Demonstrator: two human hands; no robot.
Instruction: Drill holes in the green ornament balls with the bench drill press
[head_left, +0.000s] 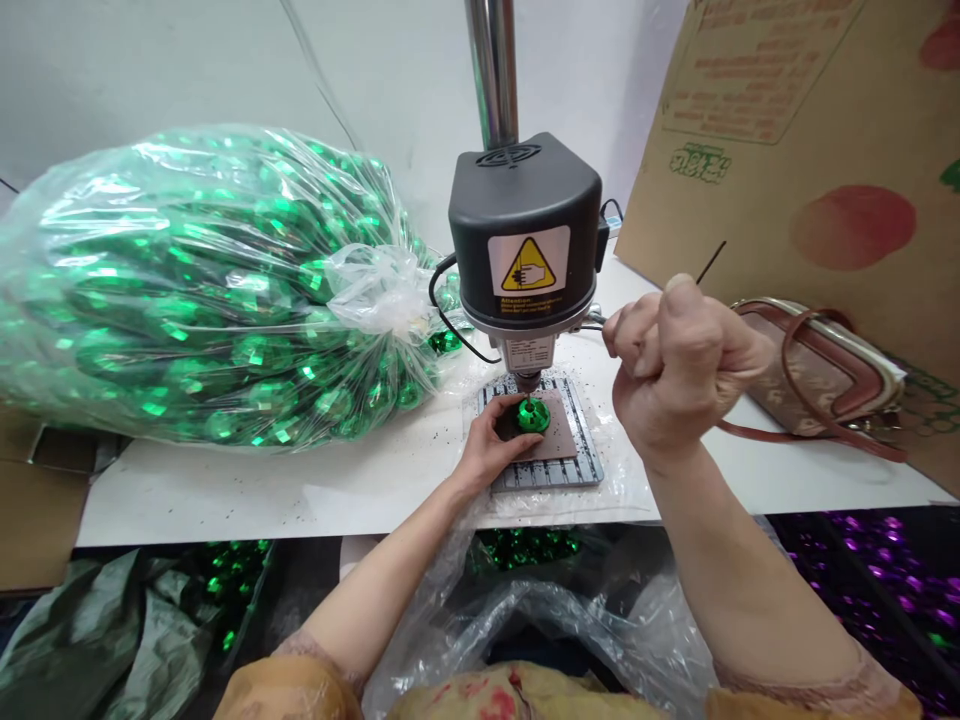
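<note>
My left hand (499,440) pinches a shiny green faceted ball (533,414) between thumb and fingers. The ball sits on a brown board (559,435) upon the slotted metal base (589,465) of a small drill press (525,230). Right above the ball is the chuck (528,381), and its bit reaches down to the ball's top; whether it has entered cannot be made out. To the right of the machine, my right hand (679,350) is raised in a fist around the feed lever, mostly hidden by the fingers. A thin dark rod (711,262) sticks up behind that fist.
A large tied clear bag (210,290) of green balls fills the table's left side. On the right stand a brown handbag (817,370) and a big cardboard box (795,150). Below the table edge are green balls (525,547), plastic sheeting (600,610) and purple balls (885,560).
</note>
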